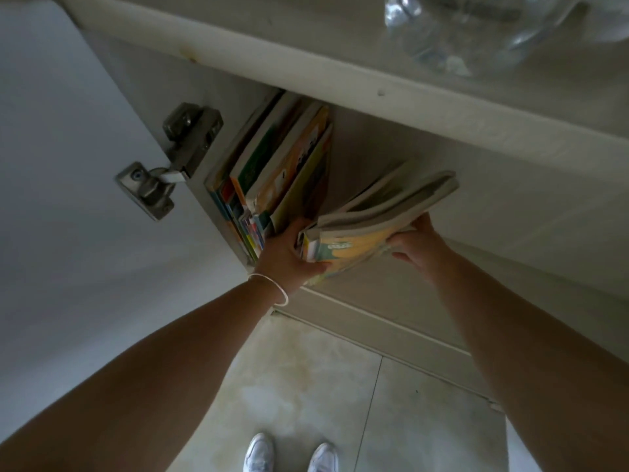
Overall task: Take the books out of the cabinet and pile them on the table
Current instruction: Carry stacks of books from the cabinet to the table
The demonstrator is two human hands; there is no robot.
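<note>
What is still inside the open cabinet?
A row of upright colourful books stands at the left wall of the white cabinet. The right side is hidden by the tilted bundle of books.

Metal hinge on the open door. Blurred clear vessel, possibly glass, at top. White shoes on tiled floor.
</note>
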